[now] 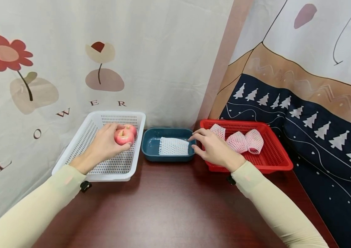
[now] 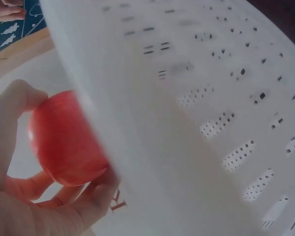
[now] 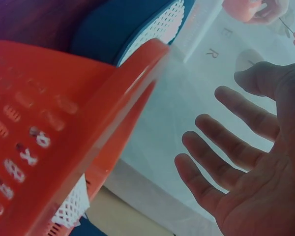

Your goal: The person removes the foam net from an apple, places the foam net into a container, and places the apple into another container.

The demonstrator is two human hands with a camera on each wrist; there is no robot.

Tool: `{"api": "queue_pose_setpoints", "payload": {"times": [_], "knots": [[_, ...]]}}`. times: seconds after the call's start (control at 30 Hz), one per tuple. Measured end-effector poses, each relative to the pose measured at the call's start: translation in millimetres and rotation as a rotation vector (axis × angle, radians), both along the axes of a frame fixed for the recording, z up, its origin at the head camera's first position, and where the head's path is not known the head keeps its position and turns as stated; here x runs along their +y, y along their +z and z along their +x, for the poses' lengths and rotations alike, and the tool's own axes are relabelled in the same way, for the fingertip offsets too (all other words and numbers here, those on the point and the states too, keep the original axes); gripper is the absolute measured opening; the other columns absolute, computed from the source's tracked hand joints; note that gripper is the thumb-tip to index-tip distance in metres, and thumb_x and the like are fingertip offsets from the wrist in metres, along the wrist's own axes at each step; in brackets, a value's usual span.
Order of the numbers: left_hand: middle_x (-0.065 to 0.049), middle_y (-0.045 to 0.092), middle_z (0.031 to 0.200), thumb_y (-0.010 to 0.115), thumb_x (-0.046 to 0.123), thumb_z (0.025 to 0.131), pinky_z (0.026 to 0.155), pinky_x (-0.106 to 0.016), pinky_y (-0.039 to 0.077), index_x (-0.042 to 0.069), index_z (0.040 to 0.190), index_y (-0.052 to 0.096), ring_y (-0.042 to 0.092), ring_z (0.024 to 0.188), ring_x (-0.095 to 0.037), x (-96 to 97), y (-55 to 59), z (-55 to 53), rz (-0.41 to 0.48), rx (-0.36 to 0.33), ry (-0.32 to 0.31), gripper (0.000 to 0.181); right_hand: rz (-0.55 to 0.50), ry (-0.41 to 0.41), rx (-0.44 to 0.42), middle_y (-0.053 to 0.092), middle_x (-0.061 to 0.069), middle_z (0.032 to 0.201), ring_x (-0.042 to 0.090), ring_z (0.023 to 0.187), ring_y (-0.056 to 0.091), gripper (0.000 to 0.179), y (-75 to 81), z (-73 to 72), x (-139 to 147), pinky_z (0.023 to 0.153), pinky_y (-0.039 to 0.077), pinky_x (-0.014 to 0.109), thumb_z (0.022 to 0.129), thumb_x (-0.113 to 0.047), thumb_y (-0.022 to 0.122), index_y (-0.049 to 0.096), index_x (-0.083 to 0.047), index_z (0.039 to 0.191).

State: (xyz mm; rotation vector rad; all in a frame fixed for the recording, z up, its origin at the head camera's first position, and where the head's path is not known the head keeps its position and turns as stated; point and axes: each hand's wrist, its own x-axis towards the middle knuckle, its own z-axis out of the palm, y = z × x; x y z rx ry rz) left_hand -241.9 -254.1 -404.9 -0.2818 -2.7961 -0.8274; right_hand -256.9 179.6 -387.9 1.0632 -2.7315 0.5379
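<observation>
My left hand (image 1: 105, 140) grips a red apple (image 1: 124, 137) over the white basket (image 1: 101, 177). Behind that fruit, a second apple (image 1: 130, 128) shows in the basket. In the left wrist view the thumb and fingers curl round the held apple (image 2: 69, 140). My right hand (image 1: 214, 147) hovers between the blue tray (image 1: 150, 158) and the red basket (image 1: 274, 168), its fingers spread with nothing in them, as the right wrist view of the hand (image 3: 250, 152) also shows. A white foam net sleeve (image 1: 173, 146) lies flat in the blue tray.
Several fruits in foam nets (image 1: 237, 142) sit in the red basket. All the containers stand in a row on a dark reddish table (image 1: 169, 203). A printed curtain (image 1: 175, 62) hangs close behind them, and a dark patterned cloth (image 1: 324, 151) is at the right.
</observation>
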Motion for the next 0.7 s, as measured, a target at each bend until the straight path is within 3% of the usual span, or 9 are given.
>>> {"api": "queue_pose_setpoints", "payload": {"times": [0.37,0.7], "knots": [[-0.031,0.066,0.142,0.092,0.038,0.093,0.097,-0.058,0.063,-0.004,0.149,0.063,0.063,0.121,-0.048,-7.2,-5.4,-13.8,-0.080,-0.066,0.006,0.075,0.009,-0.031,0.001,0.074,0.014,0.148,0.034,0.133,0.073,0.036,-1.5,-2.0,11,0.112,0.069,0.052,0.108,-0.021,0.082,0.081,-0.012,0.143],[-0.031,0.068,0.133,0.093,0.034,0.090,0.094,-0.056,0.061,-0.007,0.143,0.065,0.065,0.116,-0.045,-11.6,4.0,-21.5,-0.143,-0.112,-0.038,0.073,-0.003,-0.034,-0.001,0.075,0.014,0.147,0.035,0.136,0.071,0.035,-1.3,-2.2,17,0.115,0.067,0.055,0.107,-0.020,0.083,0.081,-0.014,0.141]]}}
